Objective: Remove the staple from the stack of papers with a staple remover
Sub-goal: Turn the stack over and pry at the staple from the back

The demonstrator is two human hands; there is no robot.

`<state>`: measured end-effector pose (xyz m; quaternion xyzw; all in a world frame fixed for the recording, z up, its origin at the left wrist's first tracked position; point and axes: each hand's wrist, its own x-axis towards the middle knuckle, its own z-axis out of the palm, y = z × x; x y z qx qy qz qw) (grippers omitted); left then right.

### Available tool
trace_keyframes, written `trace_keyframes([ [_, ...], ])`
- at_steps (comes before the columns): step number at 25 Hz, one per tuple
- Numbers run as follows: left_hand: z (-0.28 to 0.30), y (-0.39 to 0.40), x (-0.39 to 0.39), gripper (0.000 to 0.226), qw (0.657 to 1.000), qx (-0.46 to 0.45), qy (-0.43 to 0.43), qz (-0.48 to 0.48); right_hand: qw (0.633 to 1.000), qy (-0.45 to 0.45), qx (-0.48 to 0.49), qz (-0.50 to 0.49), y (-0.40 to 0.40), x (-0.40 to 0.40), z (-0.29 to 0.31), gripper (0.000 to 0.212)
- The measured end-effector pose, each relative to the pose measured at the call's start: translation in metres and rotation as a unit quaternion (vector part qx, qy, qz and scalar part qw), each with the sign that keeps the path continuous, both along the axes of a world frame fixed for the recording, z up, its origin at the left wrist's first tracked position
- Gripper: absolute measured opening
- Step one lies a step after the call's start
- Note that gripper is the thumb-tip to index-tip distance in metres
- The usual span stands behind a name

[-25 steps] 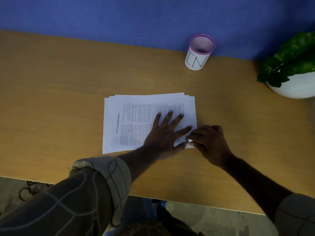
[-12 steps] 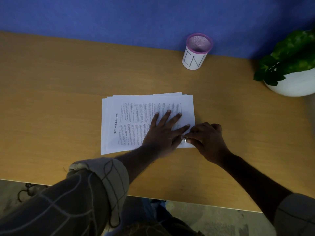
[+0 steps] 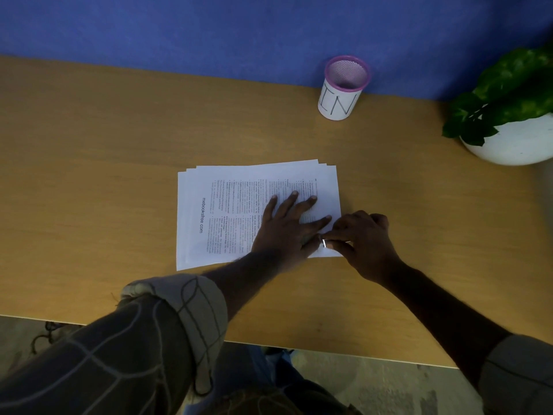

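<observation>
A stack of printed white papers (image 3: 227, 211) lies on the wooden desk (image 3: 119, 145). My left hand (image 3: 287, 229) is pressed flat on its right half, fingers spread. My right hand (image 3: 362, 241) is closed around a small metal staple remover (image 3: 324, 242), whose shiny tip shows at the near right corner of the stack, beside my left thumb. The staple itself is hidden under the hands.
A white mesh pen cup with a purple rim (image 3: 342, 88) stands at the back of the desk against the blue wall. A green plant in a white pot (image 3: 514, 127) sits at the right edge. The desk's near edge runs just below my forearms.
The right hand has slid slightly left, bringing the remover's tip further onto the stack's corner. The left hand stays pressed on the papers.
</observation>
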<state>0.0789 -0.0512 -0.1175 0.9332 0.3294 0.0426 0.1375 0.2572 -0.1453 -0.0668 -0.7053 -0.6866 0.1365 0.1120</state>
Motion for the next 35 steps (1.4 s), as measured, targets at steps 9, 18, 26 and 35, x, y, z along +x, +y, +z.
trace_keyframes([
  [9,-0.004,-0.002,0.0,0.043,1.0,0.027,-0.012,0.0,0.998,0.045,0.042,-0.029,-0.019,-0.002,-0.007,0.023],
  [18,-0.005,-0.003,0.0,0.047,1.0,0.025,0.0,-0.003,0.995,0.053,0.009,-0.081,-0.019,0.005,-0.004,0.026],
  [26,-0.004,-0.002,0.001,0.046,1.0,0.022,0.009,0.0,0.997,0.035,0.026,-0.063,-0.018,0.0,-0.005,0.02],
  [35,-0.005,-0.003,0.002,0.046,1.0,0.026,0.014,0.0,0.998,0.031,0.033,-0.032,-0.015,-0.003,-0.005,0.021],
])
